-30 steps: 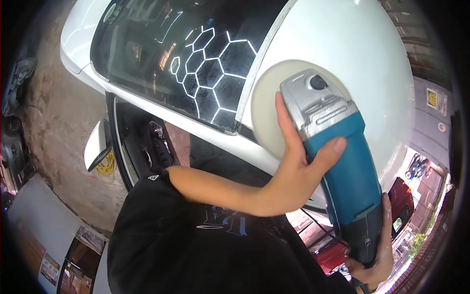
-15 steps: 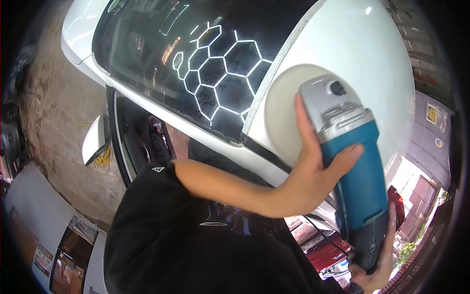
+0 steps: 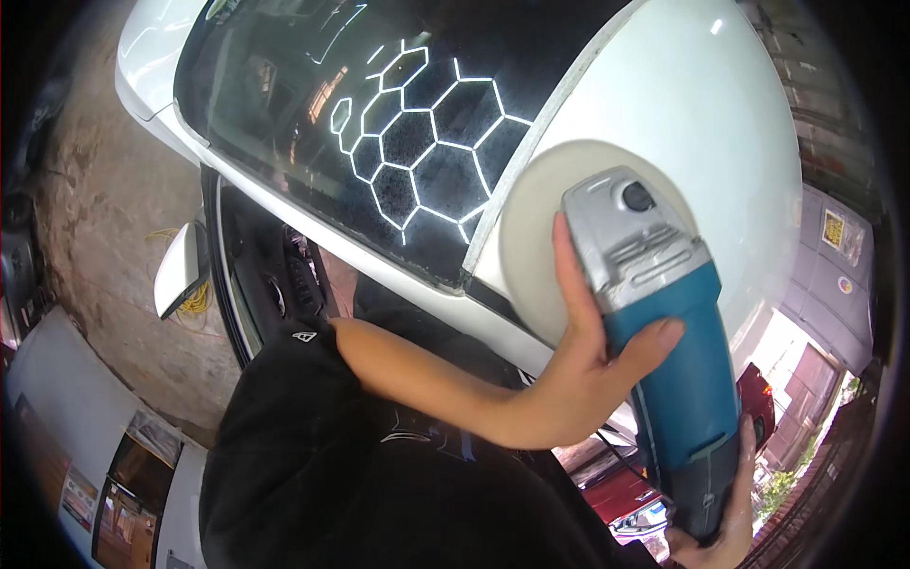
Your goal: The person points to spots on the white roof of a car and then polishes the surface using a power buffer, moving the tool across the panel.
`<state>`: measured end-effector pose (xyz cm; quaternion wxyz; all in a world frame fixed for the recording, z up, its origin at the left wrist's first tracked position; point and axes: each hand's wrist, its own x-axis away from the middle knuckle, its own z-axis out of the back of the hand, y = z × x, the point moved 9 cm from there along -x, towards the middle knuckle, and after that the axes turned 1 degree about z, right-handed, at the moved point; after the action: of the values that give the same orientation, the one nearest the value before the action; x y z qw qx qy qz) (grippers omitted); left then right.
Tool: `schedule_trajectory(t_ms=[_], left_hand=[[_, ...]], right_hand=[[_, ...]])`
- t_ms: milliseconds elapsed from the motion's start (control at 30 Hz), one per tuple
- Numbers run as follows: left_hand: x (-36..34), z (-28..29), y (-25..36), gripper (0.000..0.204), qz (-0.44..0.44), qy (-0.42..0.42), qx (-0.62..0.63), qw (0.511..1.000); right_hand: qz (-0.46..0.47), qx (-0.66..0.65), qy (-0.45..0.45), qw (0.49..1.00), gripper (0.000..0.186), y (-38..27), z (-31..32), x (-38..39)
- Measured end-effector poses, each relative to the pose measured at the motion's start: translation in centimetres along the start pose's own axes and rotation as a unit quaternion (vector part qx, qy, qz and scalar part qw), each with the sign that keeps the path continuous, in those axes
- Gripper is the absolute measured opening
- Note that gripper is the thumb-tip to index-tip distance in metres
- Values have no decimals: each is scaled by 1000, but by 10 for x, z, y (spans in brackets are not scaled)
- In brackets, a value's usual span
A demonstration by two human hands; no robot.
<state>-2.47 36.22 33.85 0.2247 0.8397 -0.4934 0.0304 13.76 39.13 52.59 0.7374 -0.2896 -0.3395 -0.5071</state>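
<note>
A teal and grey power polisher (image 3: 678, 341) rests with its round pale pad (image 3: 531, 232) on the white car roof (image 3: 730, 104), close to the windshield's top edge. My left hand (image 3: 592, 365) is wrapped round the tool's body behind the silver head, thumb across the teal casing and index finger along the metal. At the lower right, my right hand (image 3: 735, 522) grips the dark rear handle, its fingers partly hidden. The pad's underside cannot be seen.
Hexagonal light reflections show on the dark windshield (image 3: 284, 123). A white side mirror (image 3: 182, 270) juts out at the left, near a coiled yellow cord (image 3: 194, 302). A black cable (image 3: 621, 453) runs beside the polisher. Behind it stands a red vehicle (image 3: 755, 398).
Both hands have shifted the polisher a little to the left and down across the roof. The pad now sits slightly lower beside the windshield's edge.
</note>
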Motion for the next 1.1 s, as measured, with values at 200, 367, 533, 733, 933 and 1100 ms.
schedule_trajectory(t_ms=[200,367,533,733,933,1100], left_hand=[[-53,-10,1,108,7,-8,-18,1000],[-89,-19,5,108,-8,-42,-7,999],[-98,-20,3,109,17,-47,-3,999],[-55,-12,7,109,27,-21,-1,999],[-42,-20,-7,109,49,-48,-4,998],[-28,-5,8,108,41,-21,10,999]], right_hand=[[-12,-222,179,958,123,-21,26,-42],[40,-184,250,950,123,-52,52,-57],[64,-183,275,942,124,-56,60,-57],[30,-241,238,940,125,-37,30,-32],[37,-276,230,932,123,-25,21,-10],[4,-291,224,930,123,-31,8,-13]])
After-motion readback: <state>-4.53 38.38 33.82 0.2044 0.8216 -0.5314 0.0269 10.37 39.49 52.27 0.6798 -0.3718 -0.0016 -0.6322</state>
